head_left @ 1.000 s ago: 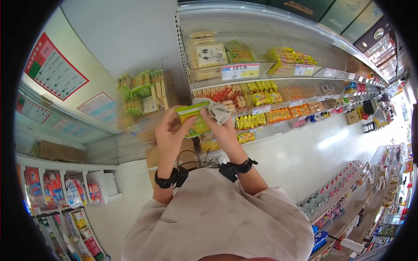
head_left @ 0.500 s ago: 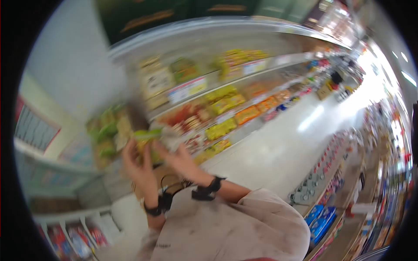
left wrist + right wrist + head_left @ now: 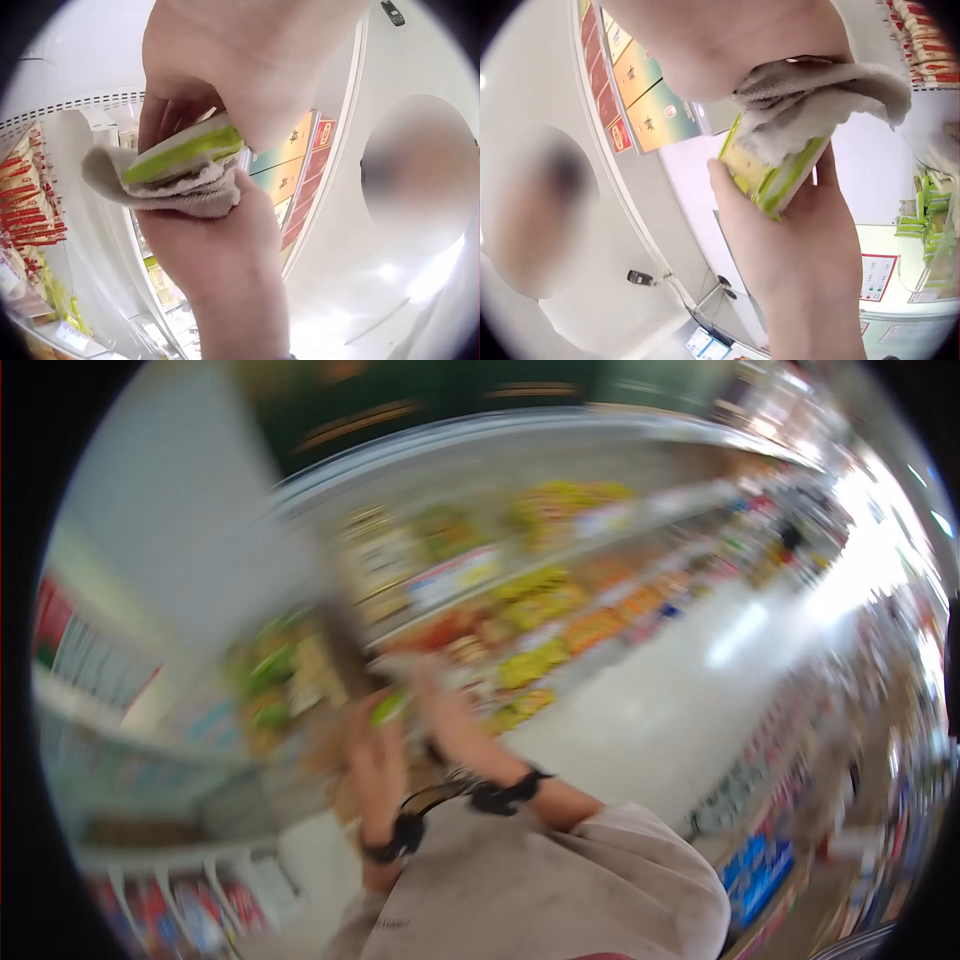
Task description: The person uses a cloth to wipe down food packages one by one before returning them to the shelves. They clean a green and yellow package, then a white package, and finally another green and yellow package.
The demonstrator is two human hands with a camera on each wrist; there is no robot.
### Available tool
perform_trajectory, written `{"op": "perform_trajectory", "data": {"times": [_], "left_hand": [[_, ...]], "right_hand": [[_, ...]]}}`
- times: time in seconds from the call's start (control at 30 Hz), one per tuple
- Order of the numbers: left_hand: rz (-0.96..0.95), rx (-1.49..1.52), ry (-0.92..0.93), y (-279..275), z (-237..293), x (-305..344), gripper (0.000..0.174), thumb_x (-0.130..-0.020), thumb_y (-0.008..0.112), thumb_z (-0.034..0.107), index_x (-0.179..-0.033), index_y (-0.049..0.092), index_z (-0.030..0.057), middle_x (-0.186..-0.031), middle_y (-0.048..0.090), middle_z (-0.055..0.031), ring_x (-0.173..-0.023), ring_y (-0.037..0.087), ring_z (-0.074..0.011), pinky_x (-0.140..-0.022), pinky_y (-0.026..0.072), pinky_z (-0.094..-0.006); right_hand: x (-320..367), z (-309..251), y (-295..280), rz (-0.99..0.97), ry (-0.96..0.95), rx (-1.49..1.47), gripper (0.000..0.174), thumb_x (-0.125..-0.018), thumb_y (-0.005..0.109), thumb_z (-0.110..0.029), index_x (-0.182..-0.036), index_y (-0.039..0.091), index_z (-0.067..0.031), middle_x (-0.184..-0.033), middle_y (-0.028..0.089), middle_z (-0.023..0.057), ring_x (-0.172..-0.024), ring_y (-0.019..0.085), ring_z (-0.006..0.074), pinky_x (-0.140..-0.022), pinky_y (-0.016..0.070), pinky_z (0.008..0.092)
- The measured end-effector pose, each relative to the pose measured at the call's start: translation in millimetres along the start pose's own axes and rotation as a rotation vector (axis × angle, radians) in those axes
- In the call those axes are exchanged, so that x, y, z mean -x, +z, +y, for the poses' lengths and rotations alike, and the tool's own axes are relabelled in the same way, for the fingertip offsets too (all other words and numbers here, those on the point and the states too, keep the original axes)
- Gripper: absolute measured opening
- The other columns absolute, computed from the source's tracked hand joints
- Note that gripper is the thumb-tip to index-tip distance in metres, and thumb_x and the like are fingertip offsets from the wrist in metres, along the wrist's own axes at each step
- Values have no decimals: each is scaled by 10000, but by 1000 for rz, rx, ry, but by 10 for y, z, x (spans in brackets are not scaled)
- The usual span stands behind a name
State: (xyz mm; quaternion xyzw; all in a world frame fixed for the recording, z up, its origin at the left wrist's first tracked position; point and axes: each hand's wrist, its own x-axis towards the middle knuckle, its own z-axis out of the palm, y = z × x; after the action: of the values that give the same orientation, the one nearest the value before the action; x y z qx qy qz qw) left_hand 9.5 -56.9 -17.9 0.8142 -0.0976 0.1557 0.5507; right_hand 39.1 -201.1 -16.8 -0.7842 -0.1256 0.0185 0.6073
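Note:
My left hand (image 3: 378, 770) grips a flat green-and-yellow packet (image 3: 751, 171) by its edges, thumb on one side and fingers on the other in the right wrist view. A crumpled grey cloth (image 3: 810, 97) lies under the palm of my right hand (image 3: 445, 720), which holds it against the packet's face. From the left wrist view, the cloth (image 3: 169, 191) is folded along the packet's green edge (image 3: 180, 154), between the two hands. The right hand's fingers are mostly hidden behind cloth and packet. In the head view both hands are blurred, in front of the shelves.
Shelves of yellow and orange snack packets (image 3: 540, 660) stand in front of the hands. A clear bin of green-edged packets (image 3: 930, 217) is at the left. Dark green boxes (image 3: 420, 410) line the shelf top. Another shelf unit with blue packs (image 3: 755, 875) stands at the right.
The head view has swung, so the shelves appear shifted and tilted. The packet has turned from showing its broad face to mostly an edge, with the cloth staying on it.

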Motion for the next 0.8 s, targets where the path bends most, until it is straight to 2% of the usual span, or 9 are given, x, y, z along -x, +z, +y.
{"op": "perform_trajectory", "data": {"times": [0.07, 0.1, 0.17, 0.23, 0.3, 0.4, 0.53, 0.7, 0.8], "left_hand": [[46, 244, 60, -19, 231, -58, 354, -1003, 514, 248, -1215, 604, -21, -1148, 595, -154, -1094, 579, -290, -982, 428, -373], [17, 128, 149, -56, 122, -71, 365, -1008, 510, 257, -1232, 588, -19, -1207, 541, -155, -1142, 540, -297, -1000, 417, -378], [98, -100, 220, -133, 47, -153, 374, -1009, 529, 272, -1233, 568, -25, -1223, 511, -153, -1147, 521, -285, -1007, 409, -365], [201, -90, 106, -182, 95, -157, 393, -1021, 529, 304, -1234, 562, -25, -1229, 517, -151, -1135, 529, -262, -1010, 404, -349], [263, 4, 0, -239, 122, -130, 381, -1013, 554, 261, -1275, 545, -15, -1239, 519, -164, -1130, 537, -250, -1002, 410, -346], [-1, 188, -368, -385, 11, -142, 481, -1020, 566, 357, -1282, 532, -44, -1203, 560, -181, -1091, 584, -221, -979, 443, -349], [-54, 845, -448, -252, -191, -83, 823, -1031, 203, 642, -1420, 399, -56, -1372, 510, -136, -1236, 519, -175, -1071, 388, -289], [133, 581, -352, -230, -174, -150, 755, -1051, 192, 598, -1469, 378, -3, -1465, 439, -117, -1368, 404, -191, -1148, 292, -320], [159, 484, -256, -170, -4, -149, 708, -1071, 217, 550, -1423, 420, -30, -1408, 486, -142, -1344, 414, -189, -1138, 301, -320]], "right_hand": [[-41, 155, -25, 31, 299, -647, 477, -1075, 415, -377, -1338, 546, -1, -1141, 656, 113, -974, 655, 158, -873, 538, 303], [-49, 184, 6, 88, 161, -758, 412, -1044, 528, -325, -1295, 588, -4, -1131, 660, 73, -1002, 640, 138, -871, 526, 292], [11, 18, 79, 64, 12, -626, 385, -1009, 604, -233, -1328, 548, -24, -1237, 619, 67, -1116, 594, 142, -991, 457, 297], [-1, 15, 161, 132, -46, -436, 319, -926, 704, -84, -1220, 613, 1, -1138, 655, 51, -1054, 602, 126, -920, 479, 292], [6, 2, 168, 213, -201, -251, 305, -908, 705, -47, -1197, 620, 4, -1143, 657, 70, -1050, 604, 136, -930, 478, 303], [-27, -187, 209, 254, -310, -149, 308, -886, 696, -8, -1185, 625, 5, -1174, 657, 112, -1074, 615, 170, -965, 464, 316], [-126, -211, 213, -3, -499, 86, 424, -866, 676, 5, -1282, 597, -1, -1332, 598, 198, -1287, 542, 324, -1098, 382, 401], [-9, -115, 337, -260, -453, 205, 624, -1022, 433, -359, -1516, 329, 8, -1586, 295, 198, -1495, 220, 374, -1193, 218, 459], [-8, -134, 323, -260, -425, 212, 650, -1048, 370, -419, -1528, 313, 16, -1613, 258, 188, -1513, 177, 373, -1209, 169, 462]]}}
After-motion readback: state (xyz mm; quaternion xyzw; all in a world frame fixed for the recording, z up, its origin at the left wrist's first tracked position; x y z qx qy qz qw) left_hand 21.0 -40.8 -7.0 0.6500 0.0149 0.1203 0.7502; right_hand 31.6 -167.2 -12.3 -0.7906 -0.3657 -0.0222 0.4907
